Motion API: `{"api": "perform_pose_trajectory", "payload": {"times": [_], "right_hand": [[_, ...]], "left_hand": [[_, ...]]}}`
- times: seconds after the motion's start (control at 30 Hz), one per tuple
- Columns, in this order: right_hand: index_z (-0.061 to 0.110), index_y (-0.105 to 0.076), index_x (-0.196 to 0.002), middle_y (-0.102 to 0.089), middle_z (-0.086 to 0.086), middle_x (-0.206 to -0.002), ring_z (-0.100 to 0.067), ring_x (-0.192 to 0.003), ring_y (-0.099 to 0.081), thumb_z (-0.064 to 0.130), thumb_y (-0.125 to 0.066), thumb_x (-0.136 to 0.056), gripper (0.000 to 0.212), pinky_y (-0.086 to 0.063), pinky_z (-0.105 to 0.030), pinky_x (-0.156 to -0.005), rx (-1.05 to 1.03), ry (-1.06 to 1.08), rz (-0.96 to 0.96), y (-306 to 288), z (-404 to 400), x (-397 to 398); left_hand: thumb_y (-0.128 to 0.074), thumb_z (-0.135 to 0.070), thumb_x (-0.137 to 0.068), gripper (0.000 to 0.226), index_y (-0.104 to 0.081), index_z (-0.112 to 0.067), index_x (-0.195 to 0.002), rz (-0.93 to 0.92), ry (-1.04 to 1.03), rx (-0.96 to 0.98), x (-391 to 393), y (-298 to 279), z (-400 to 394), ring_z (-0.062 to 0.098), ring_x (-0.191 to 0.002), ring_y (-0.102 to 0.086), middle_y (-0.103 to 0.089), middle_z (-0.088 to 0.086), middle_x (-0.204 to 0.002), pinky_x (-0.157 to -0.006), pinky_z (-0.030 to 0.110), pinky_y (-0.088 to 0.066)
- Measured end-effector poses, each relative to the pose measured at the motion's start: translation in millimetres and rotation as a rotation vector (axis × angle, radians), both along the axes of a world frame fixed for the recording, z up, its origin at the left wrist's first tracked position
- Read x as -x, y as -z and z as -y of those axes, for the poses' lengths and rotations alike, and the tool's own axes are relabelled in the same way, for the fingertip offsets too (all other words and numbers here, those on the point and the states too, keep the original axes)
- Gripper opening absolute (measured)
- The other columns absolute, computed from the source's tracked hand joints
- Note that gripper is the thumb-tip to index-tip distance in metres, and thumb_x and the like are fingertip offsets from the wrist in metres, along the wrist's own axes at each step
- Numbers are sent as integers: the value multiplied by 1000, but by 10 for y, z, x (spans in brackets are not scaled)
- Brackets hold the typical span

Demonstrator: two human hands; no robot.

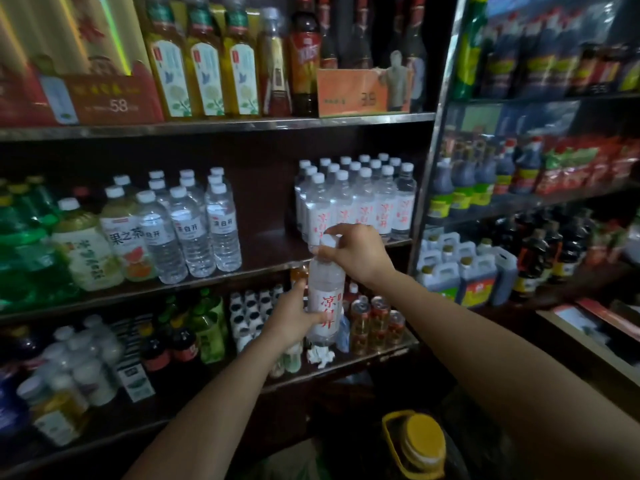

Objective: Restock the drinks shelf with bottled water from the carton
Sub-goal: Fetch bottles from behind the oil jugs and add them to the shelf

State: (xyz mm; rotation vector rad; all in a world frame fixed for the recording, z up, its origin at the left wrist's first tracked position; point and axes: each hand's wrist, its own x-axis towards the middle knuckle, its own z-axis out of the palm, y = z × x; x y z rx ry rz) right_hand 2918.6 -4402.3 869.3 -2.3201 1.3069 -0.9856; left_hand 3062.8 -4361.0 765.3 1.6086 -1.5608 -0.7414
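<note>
At the centre of the frame, just below the edge of the middle shelf, a person holds one water bottle upright in both hands. The right hand is curled over the white cap and neck from above, and the left hand wraps the lower body over the red lettering, thumb across the front. That two-handed hold looks meant to keep the soft plastic steady and vertical as it is guided to its place, the top hand steering and the lower one taking the weight. Directly above and behind, at the centre right of the frame, stands a packed block of matching bottles with the same red script and white caps, in tight rows against the right upright of the rack. I judge the held bottle belongs at the front of that block, where bare shelf shows near its left front corner. Left of it, across a dark gap, a second brand of clear water bottles stands beside tea drinks, so the brands are kept in separate groups. The carton is not in view. At the bottom of the frame a yellow-capped jug sits close under the right forearm, something to mind when reaching down again.
</note>
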Motion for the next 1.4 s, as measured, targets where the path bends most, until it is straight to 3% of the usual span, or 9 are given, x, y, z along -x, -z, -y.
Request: {"api": "perform_pose_trajectory", "payload": {"times": [0.1, 0.27, 0.53, 0.67, 0.73, 0.97, 1.03, 1.17, 1.4], "right_hand": [[6, -72, -96, -71, -13, -78, -24, -76, -65, 44, -72, -80, 41, -51, -38, -72, 7, -20, -48, -121, 463, -264], [17, -55, -59, -59, -3, -62, -19, -63, -55, 44, -71, -80, 37, -39, -30, -58, 60, -88, -212, -357, 1174, -680], [17, -66, -99, -66, -10, -102, -31, -97, -63, 53, -53, -89, 39, -36, -30, -67, 394, -148, -738, -579, 1890, -1197], [16, -65, -100, -67, -9, -108, -27, -107, -58, 52, -55, -88, 40, -28, -37, -102, 460, -91, -899, -698, 2188, -1340], [16, -64, -103, -66, -8, -110, -26, -110, -55, 50, -56, -88, 38, -22, -40, -108, 476, -76, -952, -714, 2336, -1399], [16, -64, -114, -64, -6, -121, -24, -118, -55, 30, -56, -93, 27, -30, -36, -106, 478, -54, -952, -777, 2752, -1561], [13, -62, -120, -60, -9, -128, -27, -120, -55, 23, -55, -94, 29, -38, -35, -101, 409, -59, -891, -790, 2868, -1609], [6, -52, -132, -45, -17, -142, -33, -134, -38, 17, -53, -95, 39, -29, -41, -110, 384, -35, -844, -781, 3044, -1704], [6, -60, -121, -57, -17, -129, -34, -124, -50, 10, -52, -93, 30, -35, -40, -105, 422, -21, -796, -673, 3174, -1793]], "left_hand": [[-82, -17, -70, 58, -49, -18, -118, 16, -44, 0, -257, -91, 421, 15, -103, -65, -66, -1, -113, -90, 39, -54], [-82, -22, -70, 62, -48, -14, -121, 66, -114, 33, -627, -206, 1063, 15, -104, -64, -64, 0, -118, -90, 36, -53], [-76, -28, -78, 57, -45, -15, -125, 82, -214, 75, -984, -52, 1818, 19, -109, -62, -63, 4, -123, -89, 38, -53], [-76, -29, -78, 61, -45, -16, -129, 100, -210, 91, -1064, -45, 2172, 17, -110, -62, -62, 3, -125, -90, 35, -52], [-76, -30, -77, 61, -45, -16, -128, 108, -211, 91, -1097, -33, 2339, 17, -110, -62, -63, 3, -124, -90, 35, -52], [-77, -25, -73, 61, -48, -15, -125, 149, -207, 163, -1244, -14, 2905, 20, -109, -58, -52, 2, -121, -93, 42, -51], [-78, -25, -74, 61, -48, -15, -126, 134, -210, 180, -1266, -29, 3040, 19, -110, -58, -51, 0, -120, -94, 40, -50], [-77, -21, -75, 61, -49, -13, -129, 127, -216, 228, -1292, -35, 3201, 15, -111, -54, -47, -5, -115, -95, 28, -46], [-75, -17, -77, 65, -45, -12, -133, 132, -239, 247, -1361, -58, 3338, 10, -117, -46, -44, -3, -122, -96, 21, -37]]}}
